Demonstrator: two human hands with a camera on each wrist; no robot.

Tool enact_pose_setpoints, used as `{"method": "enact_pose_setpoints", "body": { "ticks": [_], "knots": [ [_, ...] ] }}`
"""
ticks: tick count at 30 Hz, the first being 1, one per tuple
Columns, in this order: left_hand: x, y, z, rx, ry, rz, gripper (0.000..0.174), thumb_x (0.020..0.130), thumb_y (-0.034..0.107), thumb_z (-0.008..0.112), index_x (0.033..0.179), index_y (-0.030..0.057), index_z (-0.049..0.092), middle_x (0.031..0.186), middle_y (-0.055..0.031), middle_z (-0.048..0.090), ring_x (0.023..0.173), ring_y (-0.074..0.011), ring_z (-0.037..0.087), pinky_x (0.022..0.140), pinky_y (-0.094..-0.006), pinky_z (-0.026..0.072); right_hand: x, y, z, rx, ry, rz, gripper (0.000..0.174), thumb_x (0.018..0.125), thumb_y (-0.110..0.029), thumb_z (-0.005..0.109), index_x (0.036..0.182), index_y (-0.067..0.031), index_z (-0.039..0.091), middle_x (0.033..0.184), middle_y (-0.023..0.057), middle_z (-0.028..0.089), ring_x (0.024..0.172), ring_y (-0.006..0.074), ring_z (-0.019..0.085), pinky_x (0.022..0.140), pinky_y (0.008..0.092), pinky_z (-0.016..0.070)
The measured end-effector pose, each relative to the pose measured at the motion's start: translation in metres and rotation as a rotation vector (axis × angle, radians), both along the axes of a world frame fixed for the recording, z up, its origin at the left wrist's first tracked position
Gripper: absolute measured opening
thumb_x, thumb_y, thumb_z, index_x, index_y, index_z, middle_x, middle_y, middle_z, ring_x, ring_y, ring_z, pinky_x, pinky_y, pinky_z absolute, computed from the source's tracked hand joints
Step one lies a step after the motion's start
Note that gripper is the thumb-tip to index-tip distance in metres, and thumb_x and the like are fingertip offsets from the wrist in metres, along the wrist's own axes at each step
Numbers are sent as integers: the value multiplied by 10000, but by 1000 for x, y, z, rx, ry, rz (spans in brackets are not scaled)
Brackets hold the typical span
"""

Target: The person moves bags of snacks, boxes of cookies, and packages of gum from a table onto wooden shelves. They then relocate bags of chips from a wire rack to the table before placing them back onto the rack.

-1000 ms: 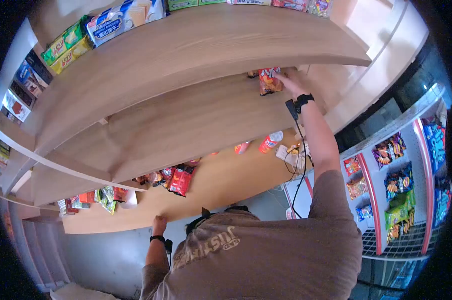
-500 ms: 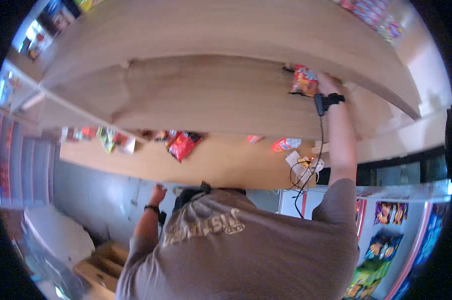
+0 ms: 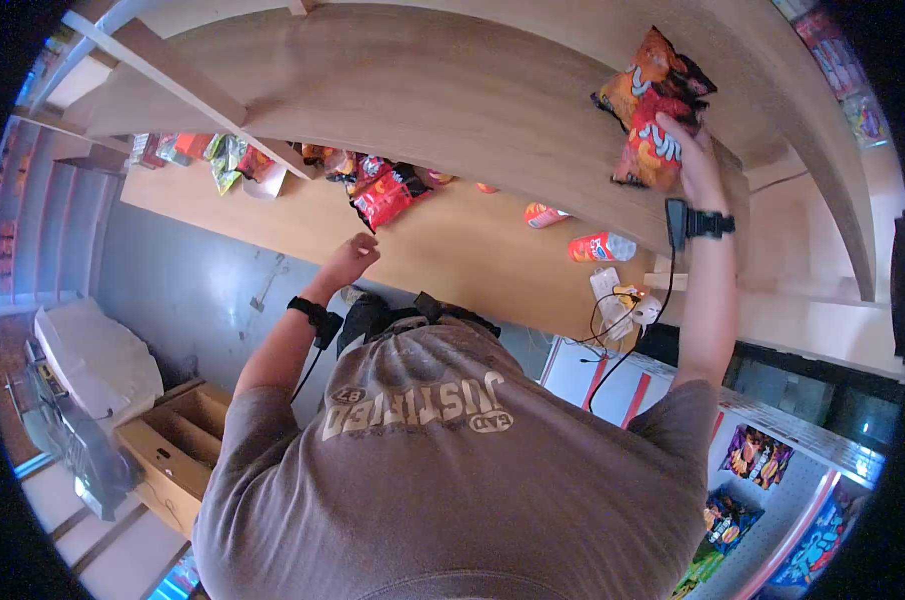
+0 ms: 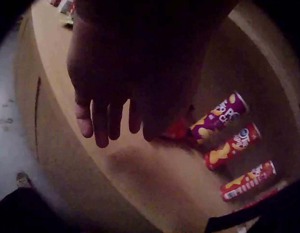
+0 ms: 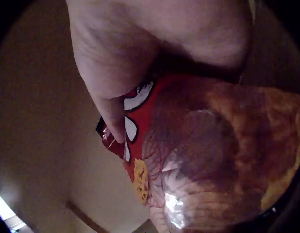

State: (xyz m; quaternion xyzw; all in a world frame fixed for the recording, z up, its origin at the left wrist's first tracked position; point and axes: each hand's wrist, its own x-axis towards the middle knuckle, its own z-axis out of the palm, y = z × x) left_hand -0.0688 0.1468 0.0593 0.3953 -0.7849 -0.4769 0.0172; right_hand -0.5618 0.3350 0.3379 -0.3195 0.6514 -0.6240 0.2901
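Observation:
At the upper right of the head view my right hand (image 3: 695, 155) grips a red snack bag (image 3: 653, 150), thumb laid across its front. A second, orange-and-dark snack bag (image 3: 656, 62) shows just beyond it. In the right wrist view, a finger (image 5: 113, 121) presses on the crinkled red bag (image 5: 140, 116), and the palm hides part of the packaging. My left hand (image 3: 351, 262) is over the lower shelf's front edge, close to a shiny red snack bag (image 3: 385, 195). Seen from the left wrist, its fingers (image 4: 101, 126) are extended and hold nothing.
Chip canisters (image 4: 237, 145) stand on the lower wooden shelf (image 3: 453, 240), right of the bags. A power strip (image 3: 608, 300) with loose cables lies near the shelf's right end. A brown cardboard box (image 3: 178, 450) is at the lower left. Snack racks (image 3: 758, 455) stand at the right.
My right hand has drawn the red bag out from under the upper board, and the orange bag shows more fully. My left hand has risen toward the lower shelf's bags. The head view has shifted.

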Motion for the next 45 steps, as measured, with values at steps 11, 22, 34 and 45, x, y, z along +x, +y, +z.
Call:
{"method": "enact_pose_setpoints", "body": {
  "ticks": [11,22,34,45],
  "knots": [
    [-46,27,175,243,561,-334,699,788,233,709,1347,58,328,1335,-114,420,1246,-217,385,978,-363,365,161,62,9,274,140,419,696,630,-106,787,1216,11,429,1162,88,551,1090,188,537,944,345,421],
    [16,13,62,700,450,184,565,834,150,650,1302,19,362,1158,-65,557,1024,-158,560,907,-317,452,290,-82,-191,287,-517,672,356,814,-135,666,1136,-44,545,1022,25,631,902,100,594,810,272,486],
    [125,-99,-20,588,241,554,657,780,288,690,1275,-14,380,1106,-115,571,970,-174,563,844,-299,455,380,-209,-278,310,-198,213,369,804,-230,684,1085,-21,568,974,49,623,918,137,586,809,295,468],
    [137,-130,-94,-6,-41,290,698,678,367,755,1138,-42,426,1074,-230,554,1015,-353,552,851,-410,461,409,-147,-318,697,21,55,664,763,-138,670,1310,-18,312,1230,121,484,1104,202,487,914,333,406]
  ]
}}
